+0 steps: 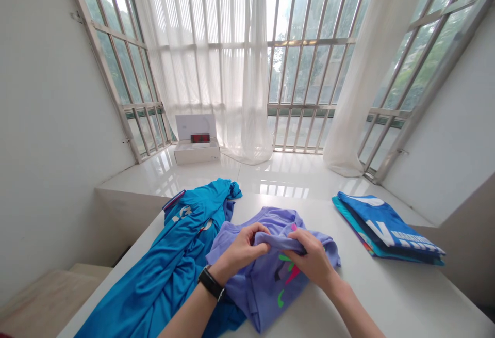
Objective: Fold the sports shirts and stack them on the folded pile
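Observation:
A purple T-shirt with a bright green, pink and dark print lies bunched on the white table in front of me. My left hand, with a black watch on the wrist, pinches a gathered fold of it between thumb and fingers. On the other end of the same fold, my right hand grips the fabric from the right. The raised fold runs between both hands, and part of the print shows below it. Some fingertips are hidden behind the cloth.
Blue crumpled clothing spreads along the left of the white table. Folded blue and teal shirts are stacked on the right. An open white box stands on the windowsill near sheer curtains and barred windows.

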Available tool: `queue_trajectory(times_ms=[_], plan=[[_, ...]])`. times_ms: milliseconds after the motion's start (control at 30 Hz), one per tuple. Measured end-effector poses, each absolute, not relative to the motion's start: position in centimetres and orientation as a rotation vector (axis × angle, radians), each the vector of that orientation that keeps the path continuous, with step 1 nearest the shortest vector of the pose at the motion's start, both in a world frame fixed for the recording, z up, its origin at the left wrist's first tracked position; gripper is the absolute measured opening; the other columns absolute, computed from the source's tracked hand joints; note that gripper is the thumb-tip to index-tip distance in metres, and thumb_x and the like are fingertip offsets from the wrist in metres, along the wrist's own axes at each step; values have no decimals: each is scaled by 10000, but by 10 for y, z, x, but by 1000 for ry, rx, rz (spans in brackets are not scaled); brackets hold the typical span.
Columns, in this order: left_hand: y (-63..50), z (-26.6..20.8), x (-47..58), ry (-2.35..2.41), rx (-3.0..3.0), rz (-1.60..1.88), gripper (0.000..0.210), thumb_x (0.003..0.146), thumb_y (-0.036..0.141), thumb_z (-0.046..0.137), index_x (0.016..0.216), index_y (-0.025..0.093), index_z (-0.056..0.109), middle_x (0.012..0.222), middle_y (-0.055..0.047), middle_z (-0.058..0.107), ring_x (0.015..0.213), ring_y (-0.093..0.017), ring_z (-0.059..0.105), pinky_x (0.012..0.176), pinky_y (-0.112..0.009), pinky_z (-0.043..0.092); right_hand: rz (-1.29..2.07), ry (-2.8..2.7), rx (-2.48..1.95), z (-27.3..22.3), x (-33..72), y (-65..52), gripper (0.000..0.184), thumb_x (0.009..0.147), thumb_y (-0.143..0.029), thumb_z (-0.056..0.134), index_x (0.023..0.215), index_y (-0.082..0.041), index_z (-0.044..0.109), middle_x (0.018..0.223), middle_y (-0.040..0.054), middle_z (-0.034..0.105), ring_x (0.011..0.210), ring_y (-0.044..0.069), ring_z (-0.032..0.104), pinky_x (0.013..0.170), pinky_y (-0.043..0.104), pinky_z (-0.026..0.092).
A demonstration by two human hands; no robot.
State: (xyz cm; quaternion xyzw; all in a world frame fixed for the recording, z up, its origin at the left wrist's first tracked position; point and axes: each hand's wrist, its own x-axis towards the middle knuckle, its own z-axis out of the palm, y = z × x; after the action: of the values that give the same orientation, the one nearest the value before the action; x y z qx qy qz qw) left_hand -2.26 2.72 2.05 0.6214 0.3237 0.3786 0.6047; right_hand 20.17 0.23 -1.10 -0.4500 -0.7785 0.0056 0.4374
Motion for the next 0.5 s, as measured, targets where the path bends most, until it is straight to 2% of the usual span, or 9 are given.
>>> queue_trajectory(times_ms=[167, 300, 500], plan=[[27, 21, -24, 722, 1268, 873, 364, 685, 449, 813, 914, 221, 645, 807, 32, 666, 743, -152, 600, 691, -235, 455, -118, -1862, -1127, -5, 208, 3, 73, 941, -285, 604, 958, -242, 661, 819, 17, 678, 774, 178, 667, 711, 291, 546], [25, 23, -27, 652, 1166, 898, 379, 714, 466, 813, 969, 221, 677, 866, 21, 701, 816, -167, 639, 737, -242, 471, -128, -1790, -1160, -1, 207, 3, 169, 971, -283, 540, 996, -251, 704, 859, 43, 685, 819, 194, 652, 754, 331, 545], [23, 25, -27, 604, 1162, 870, 328, 756, 439, 773, 1015, 245, 718, 979, -3, 746, 952, -202, 671, 850, -274, 488, -170, -1614, -1363, 3, 201, 1, 255, 949, -426, 538, 926, -269, 737, 940, 88, 667, 868, 252, 621, 806, 423, 533]])
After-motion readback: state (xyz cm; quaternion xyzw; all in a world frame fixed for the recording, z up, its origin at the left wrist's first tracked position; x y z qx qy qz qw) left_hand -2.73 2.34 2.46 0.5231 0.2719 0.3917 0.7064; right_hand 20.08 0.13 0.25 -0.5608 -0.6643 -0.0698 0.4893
